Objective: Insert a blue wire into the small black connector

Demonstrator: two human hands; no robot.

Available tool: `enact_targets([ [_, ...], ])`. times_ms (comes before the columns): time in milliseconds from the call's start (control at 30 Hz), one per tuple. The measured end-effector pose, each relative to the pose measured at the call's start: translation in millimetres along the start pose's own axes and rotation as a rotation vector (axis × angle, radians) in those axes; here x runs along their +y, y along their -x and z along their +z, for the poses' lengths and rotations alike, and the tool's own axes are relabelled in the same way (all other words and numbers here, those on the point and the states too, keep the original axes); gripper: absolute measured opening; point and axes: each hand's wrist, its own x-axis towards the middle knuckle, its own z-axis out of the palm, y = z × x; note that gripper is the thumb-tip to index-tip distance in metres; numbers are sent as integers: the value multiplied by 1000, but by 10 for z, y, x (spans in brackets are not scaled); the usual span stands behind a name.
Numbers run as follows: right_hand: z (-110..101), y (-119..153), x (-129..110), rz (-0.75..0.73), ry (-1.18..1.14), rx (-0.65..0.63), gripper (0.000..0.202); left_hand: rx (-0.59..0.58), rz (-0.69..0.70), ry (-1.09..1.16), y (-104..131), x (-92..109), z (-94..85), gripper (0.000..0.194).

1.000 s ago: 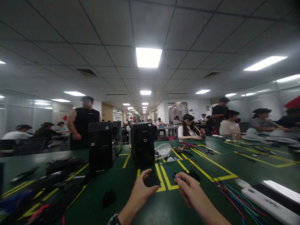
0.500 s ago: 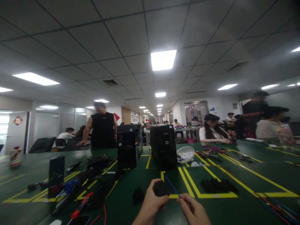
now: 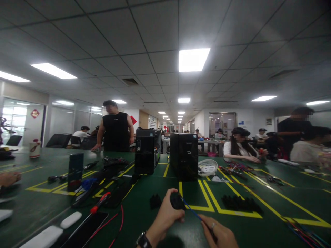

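My left hand (image 3: 168, 214), with a watch on the wrist, curls its thumb and fingers around a small black block-like part (image 3: 177, 200). Thumb and fingertips of my right hand (image 3: 219, 231) pinch a thin blue wire (image 3: 191, 209). The wire's far end meets the right edge of the black part; whether it sits inside cannot be made out. Just left of my left hand lies a small group of similar black parts (image 3: 155, 201). A longer row of black parts (image 3: 241, 204) lies to the right, within yellow tape lines.
Two black computer cases (image 3: 184, 156) stand ahead, beside a white basket (image 3: 207, 167). At left lie a red-handled screwdriver (image 3: 100, 202), a phone (image 3: 85, 229) and red wires (image 3: 121, 220). Coloured wires (image 3: 305, 230) lie at right. Another person's hand (image 3: 10, 178) is at far left.
My view has turned a little left and downward. The wire's far end has dropped from above the black part to its right edge. My right hand has moved slightly right and lower.
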Motion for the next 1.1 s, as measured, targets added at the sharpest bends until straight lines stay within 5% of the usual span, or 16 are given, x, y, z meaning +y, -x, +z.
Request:
enact_targets([
  [467,6,19,6,51,-11,-29,35,17,87,-29,-68,-96,-5,60],
  [1100,27,20,31,28,-11,-15,34,9,34,-64,-52,-168,-54,68],
])
